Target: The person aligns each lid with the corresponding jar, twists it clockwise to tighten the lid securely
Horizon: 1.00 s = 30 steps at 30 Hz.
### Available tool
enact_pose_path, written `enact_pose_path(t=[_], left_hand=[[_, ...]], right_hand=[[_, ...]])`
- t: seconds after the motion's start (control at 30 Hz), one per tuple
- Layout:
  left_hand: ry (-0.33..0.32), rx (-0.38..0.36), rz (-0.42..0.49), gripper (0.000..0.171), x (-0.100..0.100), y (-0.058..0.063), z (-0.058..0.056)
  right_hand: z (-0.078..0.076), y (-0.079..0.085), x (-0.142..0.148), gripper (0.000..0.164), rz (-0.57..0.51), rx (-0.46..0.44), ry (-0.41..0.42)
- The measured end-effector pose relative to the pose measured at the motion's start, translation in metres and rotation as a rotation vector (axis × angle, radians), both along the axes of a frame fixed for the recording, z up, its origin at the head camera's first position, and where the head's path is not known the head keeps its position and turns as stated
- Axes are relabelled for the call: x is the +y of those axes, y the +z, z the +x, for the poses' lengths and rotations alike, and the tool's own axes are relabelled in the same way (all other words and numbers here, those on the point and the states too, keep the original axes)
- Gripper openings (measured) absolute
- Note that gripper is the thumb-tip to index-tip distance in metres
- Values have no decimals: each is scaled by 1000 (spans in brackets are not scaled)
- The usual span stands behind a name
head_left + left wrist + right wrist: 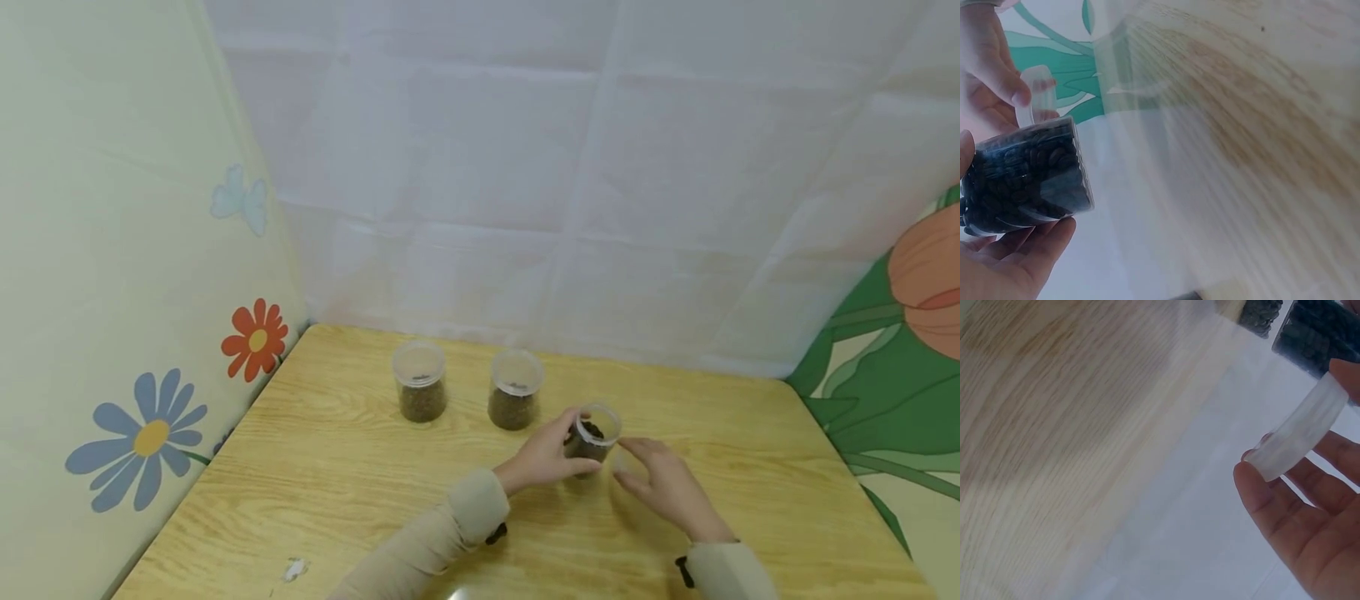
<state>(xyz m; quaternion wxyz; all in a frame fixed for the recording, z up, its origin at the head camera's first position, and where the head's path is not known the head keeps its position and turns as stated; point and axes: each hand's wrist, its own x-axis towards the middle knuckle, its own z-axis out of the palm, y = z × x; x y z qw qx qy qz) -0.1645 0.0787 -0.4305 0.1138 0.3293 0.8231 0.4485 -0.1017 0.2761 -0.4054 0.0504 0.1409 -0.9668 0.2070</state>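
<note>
My left hand (547,450) grips a clear plastic jar (1025,181) by its side. Dark beans, like coffee beans, fill much of this jar, and its mouth is uncovered in the head view. Close by on the right, my right hand (667,487) holds a translucent round lid (1300,428) by its edge, between thumb and fingers. The lid is apart from the jar and tilted on its side; in the head view it hardly shows. Whether the jar's bottom touches the table is hard to tell.
Two more clear jars, one at the left (422,400) and one in the middle (513,408), stand upright on the wooden table (315,467), partly filled with brown grains. A small white patch (295,569) marks the table's front left. White cloth (465,167) hangs behind.
</note>
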Motion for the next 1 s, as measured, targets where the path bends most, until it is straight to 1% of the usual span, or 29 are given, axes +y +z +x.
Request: enact_pose_path(t=[0.13,0.3,0.4,0.5,0.8,0.93,1.0], left_hand=[[15,-4,12,70,-8,4,3],[9,37,4,68,-17,6,6],[3,49,0,68,-22,6,8],[8,41,5,67,-27,6,10],[16,37,57,68,-41,5,18],[30,25,78,68,-48,6,23],[48,15,84,70,-51,6,25]], right_hand=[[1,0,-4,45,16,11,4],[3,-1,-9,45,11,10,9],[4,-1,-12,44,1,9,18],[5,-1,-17,43,-9,14,33],[10,2,-32,41,-33,60,66],[11,2,-37,41,-42,54,76],[11,1,-39,41,-44,45,76]])
